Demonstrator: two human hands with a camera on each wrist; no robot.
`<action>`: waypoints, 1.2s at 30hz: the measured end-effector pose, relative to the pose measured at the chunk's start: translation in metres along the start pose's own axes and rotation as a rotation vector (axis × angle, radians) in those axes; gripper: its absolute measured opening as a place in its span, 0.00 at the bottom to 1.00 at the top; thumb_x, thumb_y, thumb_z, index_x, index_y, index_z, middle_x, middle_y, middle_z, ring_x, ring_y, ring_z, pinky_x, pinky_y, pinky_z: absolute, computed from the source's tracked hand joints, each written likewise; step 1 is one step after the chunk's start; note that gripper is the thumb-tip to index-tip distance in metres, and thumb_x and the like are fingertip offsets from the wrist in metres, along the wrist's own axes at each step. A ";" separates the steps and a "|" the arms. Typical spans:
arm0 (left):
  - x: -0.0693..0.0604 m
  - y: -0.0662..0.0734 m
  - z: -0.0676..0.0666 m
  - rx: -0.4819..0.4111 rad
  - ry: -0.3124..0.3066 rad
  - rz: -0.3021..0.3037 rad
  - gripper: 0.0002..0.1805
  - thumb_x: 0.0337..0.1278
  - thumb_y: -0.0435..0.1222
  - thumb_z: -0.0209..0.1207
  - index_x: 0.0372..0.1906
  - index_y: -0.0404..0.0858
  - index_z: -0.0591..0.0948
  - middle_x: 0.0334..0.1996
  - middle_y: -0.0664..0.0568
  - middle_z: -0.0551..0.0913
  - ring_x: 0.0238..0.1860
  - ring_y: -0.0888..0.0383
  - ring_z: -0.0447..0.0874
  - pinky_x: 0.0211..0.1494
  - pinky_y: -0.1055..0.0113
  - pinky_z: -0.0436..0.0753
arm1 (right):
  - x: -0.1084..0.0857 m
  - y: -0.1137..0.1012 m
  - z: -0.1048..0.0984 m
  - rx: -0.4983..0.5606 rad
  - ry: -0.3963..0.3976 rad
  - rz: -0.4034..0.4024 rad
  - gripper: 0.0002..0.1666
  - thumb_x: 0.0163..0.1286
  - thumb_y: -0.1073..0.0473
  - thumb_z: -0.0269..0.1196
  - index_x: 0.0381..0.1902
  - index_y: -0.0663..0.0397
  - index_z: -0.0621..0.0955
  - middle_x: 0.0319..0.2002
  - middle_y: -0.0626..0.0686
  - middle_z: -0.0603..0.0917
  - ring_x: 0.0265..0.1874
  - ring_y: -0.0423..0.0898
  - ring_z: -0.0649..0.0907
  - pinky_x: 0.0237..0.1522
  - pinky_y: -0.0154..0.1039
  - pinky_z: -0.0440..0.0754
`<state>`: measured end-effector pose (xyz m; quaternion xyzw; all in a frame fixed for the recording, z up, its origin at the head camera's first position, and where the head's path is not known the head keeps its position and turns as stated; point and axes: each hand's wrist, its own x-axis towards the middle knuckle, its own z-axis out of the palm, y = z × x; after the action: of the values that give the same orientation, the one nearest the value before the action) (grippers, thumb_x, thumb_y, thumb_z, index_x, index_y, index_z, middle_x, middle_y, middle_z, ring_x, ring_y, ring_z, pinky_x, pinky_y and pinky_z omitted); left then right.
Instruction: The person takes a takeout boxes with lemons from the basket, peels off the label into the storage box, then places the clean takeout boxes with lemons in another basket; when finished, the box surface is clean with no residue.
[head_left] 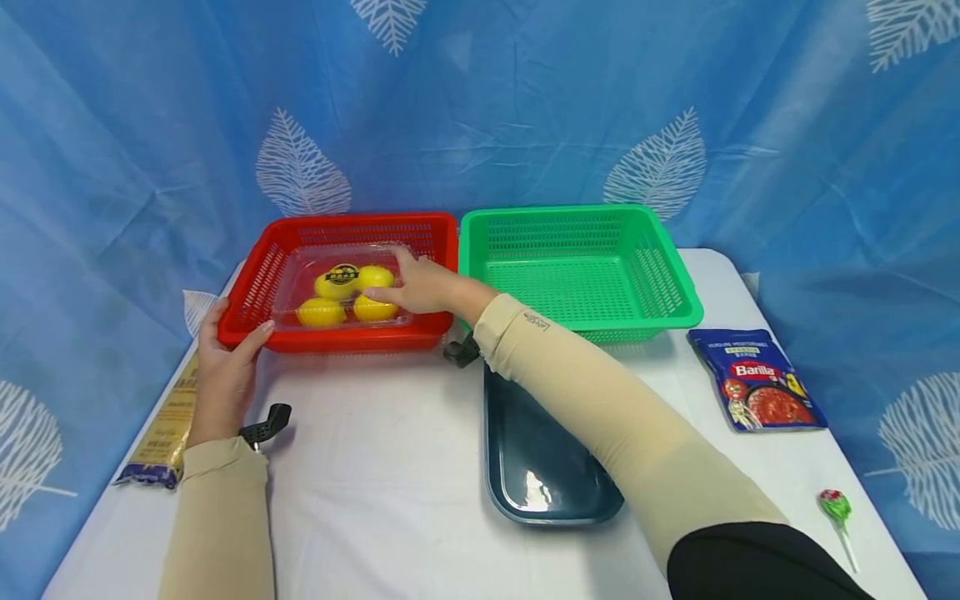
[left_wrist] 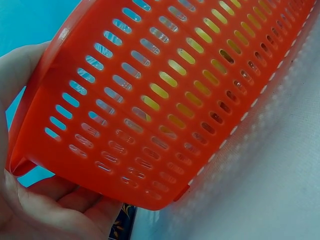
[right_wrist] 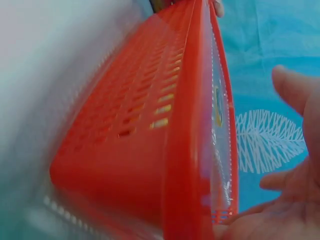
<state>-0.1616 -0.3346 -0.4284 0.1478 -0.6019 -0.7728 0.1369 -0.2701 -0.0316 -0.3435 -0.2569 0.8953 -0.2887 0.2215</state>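
Observation:
A red plastic basket (head_left: 352,340) stands at the back left of the table. In it sits a clear lidded box (head_left: 300,279) of yellow lemons (head_left: 322,312), its lid bearing a black label. My left hand (head_left: 227,375) grips the basket's front left corner; the left wrist view shows the thumb at the rim and the fingers (left_wrist: 75,205) under the side. Above the box's right end is my right hand (head_left: 429,285), its thumb and fingers spread apart. In the right wrist view that hand (right_wrist: 295,200) is beside the basket's rim; whether it touches the box I cannot tell.
A green basket (head_left: 581,321) adjoins the red one on the right. Before it lies a dark blue tray (head_left: 540,467), partly under my right arm. A Barilla sauce pouch (head_left: 757,379) and a lollipop (head_left: 835,506) lie at right, a gold packet (head_left: 161,425) at left.

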 end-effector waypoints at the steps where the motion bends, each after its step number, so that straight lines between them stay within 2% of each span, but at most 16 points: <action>1: 0.000 0.000 0.000 -0.001 0.001 -0.001 0.50 0.66 0.33 0.71 0.84 0.55 0.55 0.82 0.52 0.52 0.79 0.52 0.53 0.68 0.63 0.72 | 0.001 0.000 0.001 0.031 0.002 0.020 0.63 0.74 0.29 0.60 0.86 0.52 0.41 0.79 0.59 0.64 0.75 0.56 0.67 0.74 0.51 0.67; 4: 0.001 0.000 0.001 -0.006 0.007 -0.007 0.50 0.66 0.32 0.71 0.84 0.55 0.55 0.82 0.52 0.51 0.79 0.52 0.53 0.68 0.64 0.73 | 0.005 0.000 0.004 0.160 0.003 0.072 0.63 0.75 0.32 0.62 0.87 0.50 0.39 0.80 0.57 0.62 0.71 0.54 0.72 0.72 0.49 0.70; 7: 0.003 0.001 0.001 0.007 0.006 -0.002 0.50 0.65 0.33 0.71 0.84 0.55 0.55 0.82 0.52 0.52 0.79 0.52 0.53 0.68 0.64 0.72 | 0.008 0.000 0.007 0.310 0.029 0.111 0.61 0.75 0.36 0.64 0.87 0.46 0.41 0.82 0.56 0.59 0.72 0.54 0.70 0.71 0.50 0.72; 13: 0.004 0.001 0.001 0.037 0.001 -0.001 0.51 0.65 0.35 0.72 0.84 0.57 0.55 0.82 0.53 0.52 0.80 0.52 0.52 0.70 0.60 0.70 | 0.016 -0.001 0.016 0.539 0.124 0.207 0.57 0.75 0.45 0.68 0.87 0.40 0.45 0.77 0.56 0.66 0.68 0.54 0.74 0.68 0.53 0.76; 17: 0.002 0.001 0.001 0.037 0.010 -0.006 0.51 0.65 0.35 0.72 0.84 0.57 0.55 0.83 0.54 0.51 0.80 0.53 0.51 0.70 0.61 0.70 | 0.021 -0.001 0.020 0.634 0.163 0.241 0.56 0.75 0.51 0.69 0.87 0.39 0.47 0.74 0.56 0.69 0.63 0.52 0.77 0.65 0.52 0.78; 20: 0.001 0.000 0.000 0.021 0.010 -0.006 0.51 0.65 0.34 0.72 0.84 0.56 0.54 0.83 0.53 0.51 0.80 0.53 0.51 0.69 0.62 0.71 | 0.024 -0.001 0.021 0.690 0.165 0.244 0.54 0.77 0.57 0.67 0.87 0.37 0.48 0.75 0.57 0.67 0.62 0.53 0.77 0.64 0.51 0.79; 26: 0.001 -0.001 0.000 0.010 0.007 0.009 0.50 0.65 0.34 0.71 0.84 0.56 0.55 0.82 0.53 0.52 0.80 0.53 0.52 0.69 0.62 0.72 | 0.028 0.002 0.024 0.796 0.147 0.252 0.51 0.77 0.66 0.63 0.86 0.29 0.53 0.80 0.54 0.61 0.70 0.56 0.70 0.71 0.59 0.70; 28: 0.001 -0.001 0.001 0.016 0.007 0.007 0.50 0.65 0.34 0.72 0.84 0.56 0.55 0.82 0.54 0.52 0.80 0.53 0.52 0.70 0.60 0.70 | 0.028 0.003 0.026 0.829 0.147 0.256 0.50 0.77 0.67 0.63 0.86 0.28 0.54 0.81 0.54 0.59 0.70 0.55 0.70 0.70 0.59 0.70; 30: 0.001 -0.001 0.001 0.023 0.008 0.007 0.51 0.65 0.35 0.72 0.84 0.56 0.55 0.82 0.54 0.52 0.80 0.53 0.52 0.72 0.59 0.69 | 0.029 0.003 0.028 0.865 0.144 0.261 0.50 0.77 0.67 0.63 0.85 0.27 0.55 0.80 0.55 0.59 0.64 0.56 0.74 0.64 0.55 0.77; 32: 0.001 -0.001 0.001 0.025 0.008 0.007 0.51 0.65 0.35 0.72 0.84 0.56 0.54 0.82 0.54 0.53 0.80 0.53 0.52 0.72 0.58 0.69 | 0.029 0.003 0.029 0.904 0.136 0.261 0.50 0.78 0.67 0.62 0.85 0.27 0.55 0.80 0.55 0.59 0.57 0.56 0.77 0.54 0.50 0.82; 34: 0.001 -0.002 0.000 0.011 0.008 0.010 0.51 0.65 0.34 0.71 0.84 0.55 0.55 0.82 0.54 0.52 0.80 0.53 0.52 0.72 0.58 0.69 | 0.030 0.004 0.030 0.929 0.130 0.255 0.50 0.78 0.67 0.61 0.86 0.27 0.54 0.80 0.57 0.59 0.50 0.57 0.78 0.43 0.47 0.82; 36: 0.001 -0.003 -0.001 0.010 0.007 0.014 0.50 0.65 0.34 0.71 0.84 0.56 0.55 0.82 0.54 0.53 0.80 0.53 0.52 0.71 0.59 0.70 | 0.030 0.004 0.031 0.926 0.132 0.250 0.49 0.79 0.67 0.61 0.86 0.27 0.54 0.80 0.57 0.59 0.49 0.55 0.78 0.40 0.46 0.80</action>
<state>-0.1625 -0.3351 -0.4312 0.1469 -0.6065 -0.7681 0.1438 -0.2778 -0.0591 -0.3763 -0.0030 0.7088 -0.6437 0.2884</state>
